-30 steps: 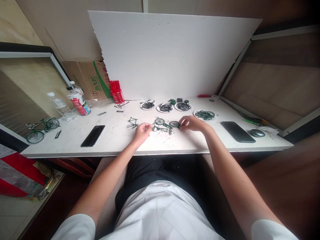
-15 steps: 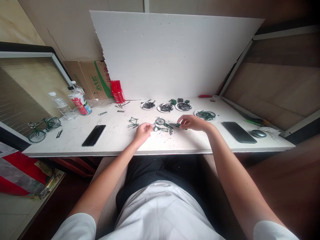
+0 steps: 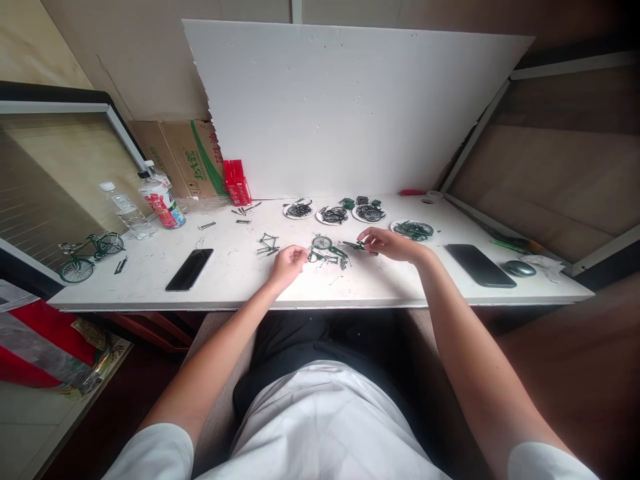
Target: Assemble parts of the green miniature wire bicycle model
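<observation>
Several small dark green bicycle parts (image 3: 327,259) lie loose on the white table, with a small spoked wheel (image 3: 321,243) among them. To their left my left hand (image 3: 291,263) is closed, fingertips pinched together; what they hold, if anything, is too small to make out. On the right, my right hand (image 3: 383,243) has its thumb and fingers around a dark green part (image 3: 354,245) that points left. A green bicycle frame (image 3: 269,244) rests on the table just beyond my left hand.
Plates of parts (image 3: 333,215) stand at the back, one more plate (image 3: 413,230) nearer the right. An assembled model bicycle (image 3: 90,256), bottles (image 3: 163,203) and a phone (image 3: 189,270) are at left. Another dark phone (image 3: 480,265) and a mouse (image 3: 520,268) are at right.
The green part at my right hand has shifted slightly right and up, away from the loose pieces. My left hand stays almost in place. The whole view has shifted a little.
</observation>
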`<state>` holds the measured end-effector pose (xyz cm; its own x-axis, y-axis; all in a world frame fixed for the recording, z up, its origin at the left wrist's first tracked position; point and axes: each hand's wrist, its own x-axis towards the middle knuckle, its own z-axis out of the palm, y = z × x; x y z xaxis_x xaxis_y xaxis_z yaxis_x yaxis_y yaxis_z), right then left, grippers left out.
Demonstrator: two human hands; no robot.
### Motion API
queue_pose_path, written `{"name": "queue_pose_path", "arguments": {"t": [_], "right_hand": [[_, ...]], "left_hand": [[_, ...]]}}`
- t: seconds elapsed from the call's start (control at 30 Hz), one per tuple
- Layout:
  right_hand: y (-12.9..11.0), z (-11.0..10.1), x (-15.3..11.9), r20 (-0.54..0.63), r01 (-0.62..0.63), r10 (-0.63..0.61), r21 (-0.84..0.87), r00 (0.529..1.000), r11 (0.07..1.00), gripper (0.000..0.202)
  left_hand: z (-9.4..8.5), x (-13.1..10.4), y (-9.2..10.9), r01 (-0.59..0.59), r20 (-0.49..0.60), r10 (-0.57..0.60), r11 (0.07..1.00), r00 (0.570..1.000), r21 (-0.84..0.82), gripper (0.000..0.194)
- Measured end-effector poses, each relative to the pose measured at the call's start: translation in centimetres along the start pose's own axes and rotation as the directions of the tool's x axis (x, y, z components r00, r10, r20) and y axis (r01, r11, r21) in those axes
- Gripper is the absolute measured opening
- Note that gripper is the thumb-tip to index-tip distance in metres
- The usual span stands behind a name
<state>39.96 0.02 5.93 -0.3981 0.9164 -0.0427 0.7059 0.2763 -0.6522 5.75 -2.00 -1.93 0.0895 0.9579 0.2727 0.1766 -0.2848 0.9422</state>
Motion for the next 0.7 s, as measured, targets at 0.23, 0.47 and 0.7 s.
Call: {"name": "queue_pose_path", "arguments": {"t": [0.23, 0.47, 0.7], "right_hand": [[0.9, 0.2, 0.4, -0.081, 0.009, -0.006, 0.045, 0.997, 0.999, 0.037], [1.6, 0.4, 0.6, -0.099, -0.005, 0.021, 0.158, 0.995, 0.987, 0.039], [1.3, 0.3, 0.5, -0.075, 0.012, 0.003, 0.189, 0.997, 0.982, 0.061]], "left_hand": [[-0.1, 0.1, -0.1, -0.004, 0.012, 0.004, 1.000, 1.000, -0.001, 0.036], [0.0, 0.0, -0.1, 0.000, 0.066, 0.003, 0.999, 0.998, -0.034, 0.039], [0.1, 0.0, -0.7, 0.011, 0.138, -0.006, 0.999, 0.990, -0.037, 0.041]]}}
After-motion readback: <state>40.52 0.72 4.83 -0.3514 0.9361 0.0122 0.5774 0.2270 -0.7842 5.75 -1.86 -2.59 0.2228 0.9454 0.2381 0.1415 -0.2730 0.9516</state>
